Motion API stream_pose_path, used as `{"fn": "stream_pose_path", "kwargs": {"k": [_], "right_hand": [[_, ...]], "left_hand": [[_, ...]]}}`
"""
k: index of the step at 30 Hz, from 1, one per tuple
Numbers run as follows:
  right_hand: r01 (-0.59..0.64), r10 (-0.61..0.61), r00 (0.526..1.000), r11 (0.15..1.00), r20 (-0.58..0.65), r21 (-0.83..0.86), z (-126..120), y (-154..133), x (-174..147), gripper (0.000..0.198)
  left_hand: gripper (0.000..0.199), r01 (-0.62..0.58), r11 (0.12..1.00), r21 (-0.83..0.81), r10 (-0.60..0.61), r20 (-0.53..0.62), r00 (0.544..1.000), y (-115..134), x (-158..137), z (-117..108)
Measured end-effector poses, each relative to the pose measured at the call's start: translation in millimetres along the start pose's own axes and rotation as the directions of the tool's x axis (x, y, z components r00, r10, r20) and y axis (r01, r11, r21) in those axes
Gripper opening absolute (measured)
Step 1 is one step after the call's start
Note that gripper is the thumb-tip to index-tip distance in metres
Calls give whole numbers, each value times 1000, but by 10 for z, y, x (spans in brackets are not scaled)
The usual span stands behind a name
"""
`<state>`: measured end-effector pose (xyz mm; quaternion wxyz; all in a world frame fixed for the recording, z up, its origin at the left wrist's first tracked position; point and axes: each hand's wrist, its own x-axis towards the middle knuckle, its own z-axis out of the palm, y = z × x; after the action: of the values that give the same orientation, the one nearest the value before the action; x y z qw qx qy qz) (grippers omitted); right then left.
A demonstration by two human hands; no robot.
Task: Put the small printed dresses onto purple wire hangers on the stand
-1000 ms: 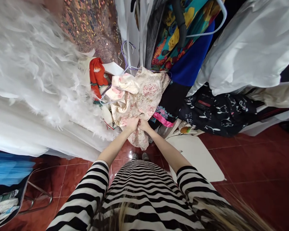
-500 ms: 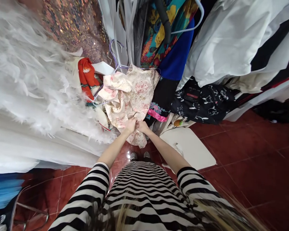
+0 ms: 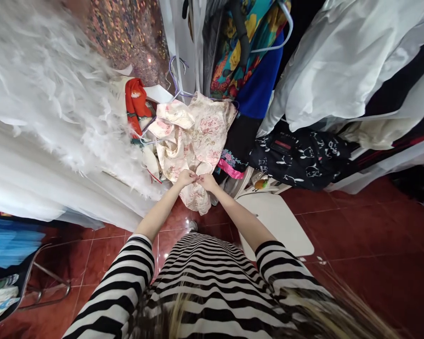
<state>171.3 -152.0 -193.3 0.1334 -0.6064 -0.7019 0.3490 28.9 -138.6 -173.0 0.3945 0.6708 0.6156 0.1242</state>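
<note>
A cream garment with a pink floral print (image 3: 208, 129) hangs crumpled in front of me, its lower end dangling over the floor. Both hands meet near its lower part. My left hand (image 3: 187, 178) is closed, pinching the fabric. Close beside it, fingertips nearly touching, my right hand (image 3: 207, 181) also pinches the cloth. What lies exactly between the fingers is too small to make out. Purple hangers (image 3: 176, 75) show at the garment's upper edge. Red patterned cloth (image 3: 137, 103) lies against its left side.
White feathered fabric (image 3: 74, 108) fills the left. A white folding chair (image 3: 275, 223) stands at the right on red floor tiles (image 3: 367, 230). A black printed bag (image 3: 304, 155) with a phone (image 3: 281, 145) on it lies beyond. White satin (image 3: 339, 70) hangs upper right. A metal-framed chair (image 3: 45, 273) stands lower left.
My hands have shifted slightly left and apart, still on the floral garment. The view has turned a little, so the feathered fabric and chair sit differently.
</note>
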Motion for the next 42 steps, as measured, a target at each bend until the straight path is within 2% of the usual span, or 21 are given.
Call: {"fn": "stream_pose_path", "kwargs": {"k": [4, 12, 18, 24, 30, 36, 42], "right_hand": [[26, -26, 1000, 999, -1, 31, 15, 76, -118, 16], [52, -54, 998, 995, 27, 88, 28, 85, -345, 20], [22, -26, 999, 996, 46, 86, 68, 110, -554, 17], [6, -11, 998, 997, 63, 74, 108, 125, -794, 21], [10, -14, 998, 998, 63, 62, 95, 67, -927, 25], [67, -72, 996, 995, 61, 76, 36, 28, -944, 27], [163, -172, 982, 981, 80, 107, -79, 6, -870, 25]], "left_hand": [[15, 34, 996, -77, -37, -43, 998, -22, -97, 126], [26, 85, 992, -90, -93, -90, 992, -31, -307, 277], [14, 99, 995, 24, -94, -158, 983, 146, -566, 430], [12, 135, 976, 171, -99, -205, 974, 313, -821, 511], [11, 175, 958, 229, -121, -231, 965, 389, -928, 568], [11, 201, 946, 253, -128, -278, 952, 442, -864, 550], [13, 178, 947, 268, -91, -308, 947, 414, -757, 301]]}}
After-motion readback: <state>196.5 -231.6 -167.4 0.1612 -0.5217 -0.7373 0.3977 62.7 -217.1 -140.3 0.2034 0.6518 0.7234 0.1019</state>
